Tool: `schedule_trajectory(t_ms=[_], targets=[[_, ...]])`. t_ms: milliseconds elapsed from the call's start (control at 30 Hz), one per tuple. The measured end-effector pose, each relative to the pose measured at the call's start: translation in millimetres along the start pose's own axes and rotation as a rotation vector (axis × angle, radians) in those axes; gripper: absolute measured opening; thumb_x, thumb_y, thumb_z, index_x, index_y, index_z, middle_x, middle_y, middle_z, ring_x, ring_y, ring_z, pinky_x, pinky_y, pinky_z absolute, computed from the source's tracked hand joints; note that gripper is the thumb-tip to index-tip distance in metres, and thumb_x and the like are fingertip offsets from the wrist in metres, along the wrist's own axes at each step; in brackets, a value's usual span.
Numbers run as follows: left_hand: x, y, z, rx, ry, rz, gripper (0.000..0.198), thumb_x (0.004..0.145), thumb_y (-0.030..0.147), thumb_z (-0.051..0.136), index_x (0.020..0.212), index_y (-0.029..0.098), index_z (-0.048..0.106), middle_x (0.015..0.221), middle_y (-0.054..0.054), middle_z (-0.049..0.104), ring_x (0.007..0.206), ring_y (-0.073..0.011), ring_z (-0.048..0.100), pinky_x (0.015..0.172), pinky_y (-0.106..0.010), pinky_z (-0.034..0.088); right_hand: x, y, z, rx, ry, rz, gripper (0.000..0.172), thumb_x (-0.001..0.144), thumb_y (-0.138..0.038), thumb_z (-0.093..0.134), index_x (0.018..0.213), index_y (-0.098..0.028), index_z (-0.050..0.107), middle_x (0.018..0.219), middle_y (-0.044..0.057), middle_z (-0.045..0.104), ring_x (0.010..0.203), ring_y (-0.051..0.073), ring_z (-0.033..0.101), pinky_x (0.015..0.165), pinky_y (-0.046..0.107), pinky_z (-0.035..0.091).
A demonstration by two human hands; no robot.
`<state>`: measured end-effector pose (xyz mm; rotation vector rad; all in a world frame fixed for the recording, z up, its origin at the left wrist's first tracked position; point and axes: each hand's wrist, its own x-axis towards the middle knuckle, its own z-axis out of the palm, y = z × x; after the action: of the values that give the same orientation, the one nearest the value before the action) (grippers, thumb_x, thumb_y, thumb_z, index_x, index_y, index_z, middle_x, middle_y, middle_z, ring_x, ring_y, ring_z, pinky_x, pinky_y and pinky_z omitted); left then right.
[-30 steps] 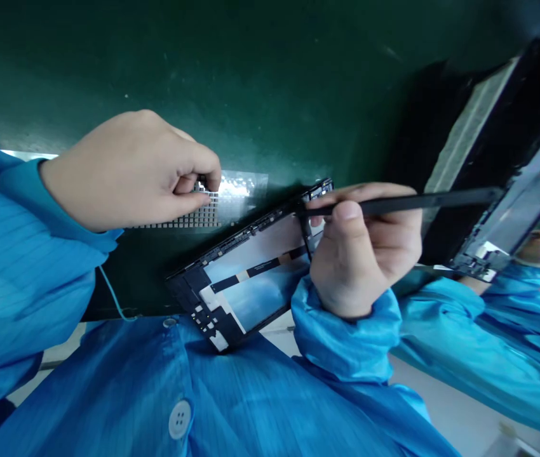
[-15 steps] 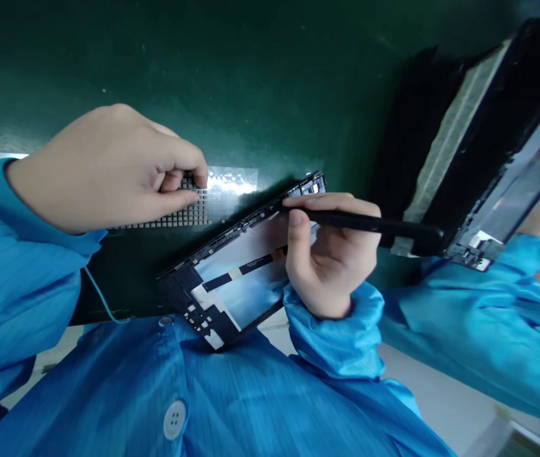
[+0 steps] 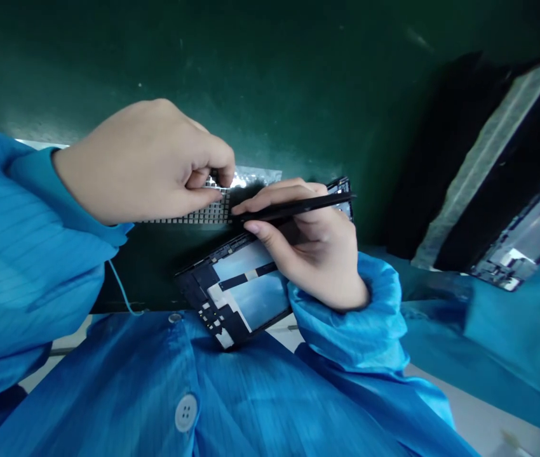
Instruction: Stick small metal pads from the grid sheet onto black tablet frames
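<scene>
My left hand (image 3: pixel 143 165) pinches the edge of a sheet of tiny dark square pads (image 3: pixel 203 216) between thumb and fingers. The sheet sits on a shiny clear film (image 3: pixel 255 176). My right hand (image 3: pixel 310 244) grips black tweezers (image 3: pixel 293 207), whose tip reaches the pad sheet close to my left fingers. Under that hand lies a black rectangular device frame (image 3: pixel 234 289) with pale panels and dark strips inside. My right hand hides the frame's upper part.
A dark green mat (image 3: pixel 298 89) lies under the work. At the right is a second black frame (image 3: pixel 522 247) with a pale strip (image 3: pixel 486 152), beside a blue sleeve (image 3: pixel 513 324). My blue smock (image 3: pixel 184 393) fills the bottom.
My right hand has moved left over the frame, and the tweezers have swung with it, their tip now at the pad sheet. My left hand has shifted slightly right, still pinching the sheet.
</scene>
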<state>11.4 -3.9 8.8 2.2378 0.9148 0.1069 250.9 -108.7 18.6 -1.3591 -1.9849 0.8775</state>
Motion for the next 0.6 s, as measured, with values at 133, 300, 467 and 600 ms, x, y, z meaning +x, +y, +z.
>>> schedule_trajectory(t_ms=[133, 300, 467, 600], targets=[[4.8, 9.2, -5.4, 0.072, -0.04, -0.081, 0.012, 0.094, 0.024, 0.076, 0.1, 0.02, 0.086, 0.076, 0.004, 0.068, 0.098, -0.0256, 0.081, 0.117, -0.057, 0.061, -0.5, -1.6, -0.6, -0.02, 0.0, -0.005, 0.014, 0.107, -0.019, 0.08, 0.118, -0.027, 0.079, 0.116, 0.003, 0.089, 0.114, 0.028, 0.083, 0.106, 0.051, 0.061], [5.3, 8.0, -6.1, -0.019, -0.043, -0.114, 0.027, 0.095, 0.035, 0.07, 0.101, 0.015, 0.087, 0.073, 0.006, 0.063, 0.115, -0.0356, 0.084, 0.113, -0.079, 0.053, -0.6, 2.0, -0.2, 0.006, -0.014, -0.018, 0.012, 0.109, -0.018, 0.077, 0.118, -0.025, 0.077, 0.117, 0.003, 0.088, 0.114, 0.026, 0.083, 0.104, 0.051, 0.063], [4.0, 7.4, -5.0, -0.14, -0.015, -0.111, 0.037, 0.092, 0.046, 0.07, 0.097, 0.012, 0.086, 0.071, 0.006, 0.061, 0.122, -0.0456, 0.081, 0.106, -0.092, 0.043, -0.3, 1.5, -0.5, 0.002, -0.02, -0.007, 0.01, 0.109, -0.021, 0.077, 0.119, -0.025, 0.076, 0.118, 0.003, 0.088, 0.116, 0.027, 0.084, 0.107, 0.052, 0.063], [7.1, 5.7, -6.5, -0.116, -0.003, -0.131, 0.019, 0.083, 0.036, 0.083, 0.092, 0.019, 0.087, 0.071, 0.007, 0.063, 0.119, -0.0446, 0.084, 0.117, -0.085, 0.049, 3.3, -0.3, -1.7, 0.031, -0.038, 0.022, 0.005, 0.109, -0.023, 0.078, 0.113, -0.025, 0.078, 0.114, 0.003, 0.089, 0.114, 0.026, 0.084, 0.108, 0.052, 0.063]])
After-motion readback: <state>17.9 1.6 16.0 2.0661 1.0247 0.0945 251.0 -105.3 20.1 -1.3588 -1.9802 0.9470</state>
